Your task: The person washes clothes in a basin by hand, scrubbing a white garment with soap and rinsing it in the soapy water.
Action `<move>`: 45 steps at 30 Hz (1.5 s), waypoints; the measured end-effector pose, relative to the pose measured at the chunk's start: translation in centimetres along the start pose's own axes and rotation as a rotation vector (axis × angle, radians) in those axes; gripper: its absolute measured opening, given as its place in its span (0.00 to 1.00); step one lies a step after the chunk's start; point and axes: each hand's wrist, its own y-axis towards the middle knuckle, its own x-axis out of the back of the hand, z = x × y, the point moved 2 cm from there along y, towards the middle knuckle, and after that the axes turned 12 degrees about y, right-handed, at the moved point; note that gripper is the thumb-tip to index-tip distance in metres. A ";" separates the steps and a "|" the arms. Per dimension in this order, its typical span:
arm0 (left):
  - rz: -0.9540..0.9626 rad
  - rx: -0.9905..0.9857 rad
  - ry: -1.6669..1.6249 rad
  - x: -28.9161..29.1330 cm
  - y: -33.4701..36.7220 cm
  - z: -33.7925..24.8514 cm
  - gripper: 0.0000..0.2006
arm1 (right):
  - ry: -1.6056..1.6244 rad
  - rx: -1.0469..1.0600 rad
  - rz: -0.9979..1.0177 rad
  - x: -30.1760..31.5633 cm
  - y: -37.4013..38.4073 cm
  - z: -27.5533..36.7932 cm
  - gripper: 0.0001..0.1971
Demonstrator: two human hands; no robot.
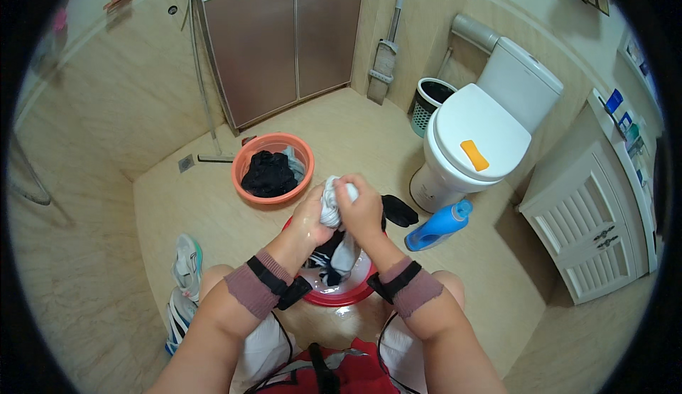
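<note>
My left hand (310, 218) and my right hand (361, 211) are both closed on a bunched, wet, light grey-white cloth (330, 206). Its exact kind is hidden by the fingers. Wet skin glistens on my left wrist. Below the hands stands a red basin (334, 299) with whitish water in it, partly covered by my forearms. Black and light grey cloths (343, 259) lie in the basin. A black cloth (400, 211) rests just beyond its right side.
An orange basin (238, 189) of dark clothes stands ahead on the left. A blue bottle (435, 232) is right of the red basin, near the toilet (472, 127) with an orange object on its lid. Shoes (186, 266) lie at left; a white cabinet (590, 216) stands right.
</note>
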 end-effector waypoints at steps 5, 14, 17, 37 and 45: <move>0.012 -0.196 0.147 -1.0 -1.6 -1.4 0.18 | 0.790 -0.609 0.046 1.6 2.1 -1.4 0.15; -0.005 -0.193 0.768 0.4 -0.7 0.3 0.52 | 0.643 -0.544 0.401 1.2 1.9 -2.4 0.29; 0.022 -0.226 0.513 1.6 0.4 0.2 0.48 | 0.542 -0.355 0.484 1.1 1.2 -2.3 0.34; 0.100 -0.420 -0.026 -0.2 -1.3 -2.8 0.27 | -0.045 -0.240 0.792 4.2 -1.1 0.9 0.43; 0.093 -0.364 0.010 -0.6 -0.3 -0.7 0.37 | 0.143 0.171 0.453 1.8 -0.9 -0.1 0.54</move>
